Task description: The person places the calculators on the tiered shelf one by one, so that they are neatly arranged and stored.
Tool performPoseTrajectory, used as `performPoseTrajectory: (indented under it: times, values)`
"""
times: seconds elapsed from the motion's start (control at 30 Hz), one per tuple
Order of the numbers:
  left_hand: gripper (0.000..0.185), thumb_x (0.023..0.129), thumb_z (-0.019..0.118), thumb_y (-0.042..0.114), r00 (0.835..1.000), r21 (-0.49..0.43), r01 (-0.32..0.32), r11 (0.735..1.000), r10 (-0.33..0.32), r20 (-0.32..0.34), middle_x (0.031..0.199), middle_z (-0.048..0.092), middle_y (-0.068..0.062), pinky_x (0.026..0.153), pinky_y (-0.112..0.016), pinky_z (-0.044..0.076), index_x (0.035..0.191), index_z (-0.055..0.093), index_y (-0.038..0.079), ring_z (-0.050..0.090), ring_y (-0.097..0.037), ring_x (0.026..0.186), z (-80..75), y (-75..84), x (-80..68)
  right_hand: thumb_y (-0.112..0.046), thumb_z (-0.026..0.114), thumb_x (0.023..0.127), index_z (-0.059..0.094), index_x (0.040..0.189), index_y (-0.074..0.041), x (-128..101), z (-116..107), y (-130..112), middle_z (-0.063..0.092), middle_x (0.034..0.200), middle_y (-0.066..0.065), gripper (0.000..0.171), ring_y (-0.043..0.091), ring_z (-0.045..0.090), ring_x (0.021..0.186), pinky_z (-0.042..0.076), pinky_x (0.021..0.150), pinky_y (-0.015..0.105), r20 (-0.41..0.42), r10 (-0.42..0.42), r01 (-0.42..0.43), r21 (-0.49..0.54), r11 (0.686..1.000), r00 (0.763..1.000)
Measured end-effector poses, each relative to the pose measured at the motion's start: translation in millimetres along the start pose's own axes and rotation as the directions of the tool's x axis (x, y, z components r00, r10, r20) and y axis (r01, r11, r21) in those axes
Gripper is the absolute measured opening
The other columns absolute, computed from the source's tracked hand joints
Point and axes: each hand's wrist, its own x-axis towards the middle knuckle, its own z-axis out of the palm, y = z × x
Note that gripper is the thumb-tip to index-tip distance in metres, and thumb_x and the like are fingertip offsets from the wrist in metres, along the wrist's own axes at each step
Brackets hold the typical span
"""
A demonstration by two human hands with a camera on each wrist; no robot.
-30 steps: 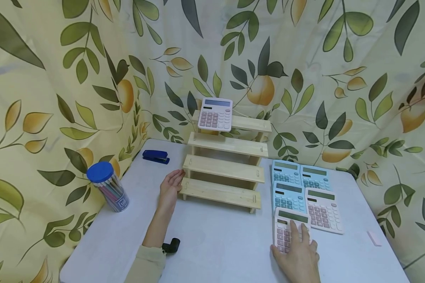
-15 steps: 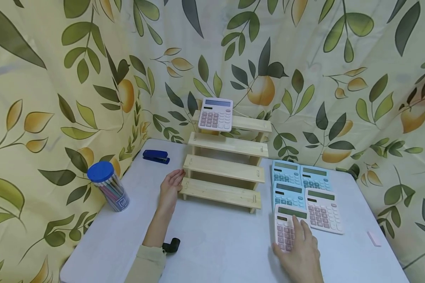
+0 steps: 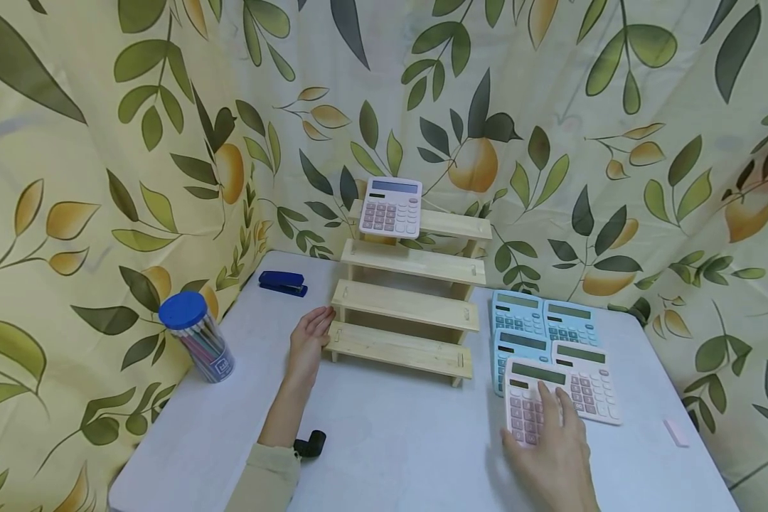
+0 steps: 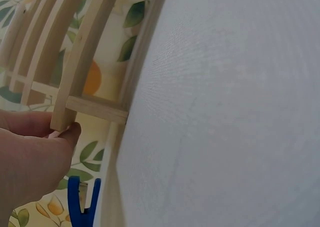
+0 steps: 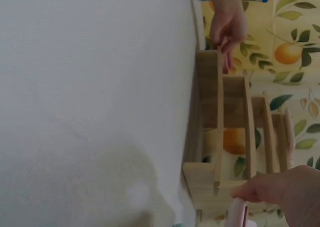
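A four-tier wooden display rack (image 3: 400,350) stands on the table. My left hand (image 3: 308,338) grips the left end of its lowest shelf; the left wrist view shows thumb and fingers pinching the wooden board (image 4: 64,107). With my right hand (image 3: 550,451) I hold a pink calculator (image 3: 523,412) by its sides, raised over the table and partly covering the others. In the right wrist view only its pink edge (image 5: 236,213) shows under my thumb. Another pink calculator (image 3: 392,208) leans on the rack's top shelf, toward the left.
Several blue calculators (image 3: 517,310) and one pink calculator (image 3: 596,398) lie right of the rack. A blue stapler (image 3: 283,283) and a blue-lidded jar of pens (image 3: 198,338) are at the left. A small pink block (image 3: 676,432) lies far right. Patterned curtains surround the table.
My right hand has lifted the pink calculator off the table and carried it slightly up and to the right, over the blue one. The left hand keeps its place on the rack.
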Motion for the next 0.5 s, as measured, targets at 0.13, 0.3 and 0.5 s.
performPoseTrajectory:
  times: [0.13,0.3,0.5]
  values:
    - [0.066,0.088,0.037,-0.027,1.000,0.003,0.000,1.000,0.000,-0.004,0.155,0.045,-0.025,0.123,-0.039,0.033,0.150,0.039,-0.007,0.042,-0.034,0.148,0.5,-0.5,0.7,-0.034,0.091,0.072,0.025,0.163,-0.006,2.9,-6.3,-2.1,0.018,0.163,0.035,0.116,0.065,0.030,0.138,0.031,0.105,0.084,-0.040,-0.060,0.060,-0.001,0.998,0.997]
    - [0.065,0.089,0.038,-0.026,1.000,0.001,0.006,1.000,-0.006,-0.007,0.156,0.045,-0.025,0.124,-0.039,0.032,0.151,0.039,-0.007,0.042,-0.034,0.149,1.2,0.8,0.4,-0.032,0.094,0.070,0.031,0.160,-0.002,5.6,-12.5,-5.3,0.022,0.161,0.037,0.113,0.066,0.031,0.137,0.032,0.102,0.085,-0.099,-0.143,0.142,-0.015,0.990,0.985]
    - [0.064,0.090,0.037,-0.026,1.000,-0.002,0.005,1.000,-0.005,-0.002,0.156,0.044,-0.026,0.125,-0.039,0.031,0.152,0.037,-0.009,0.041,-0.035,0.149,0.9,1.1,0.5,-0.034,0.093,0.071,0.033,0.159,-0.002,12.6,-17.8,-14.5,0.019,0.163,0.035,0.111,0.066,0.029,0.139,0.029,0.106,0.084,-0.091,-0.140,0.139,-0.021,0.990,0.986]
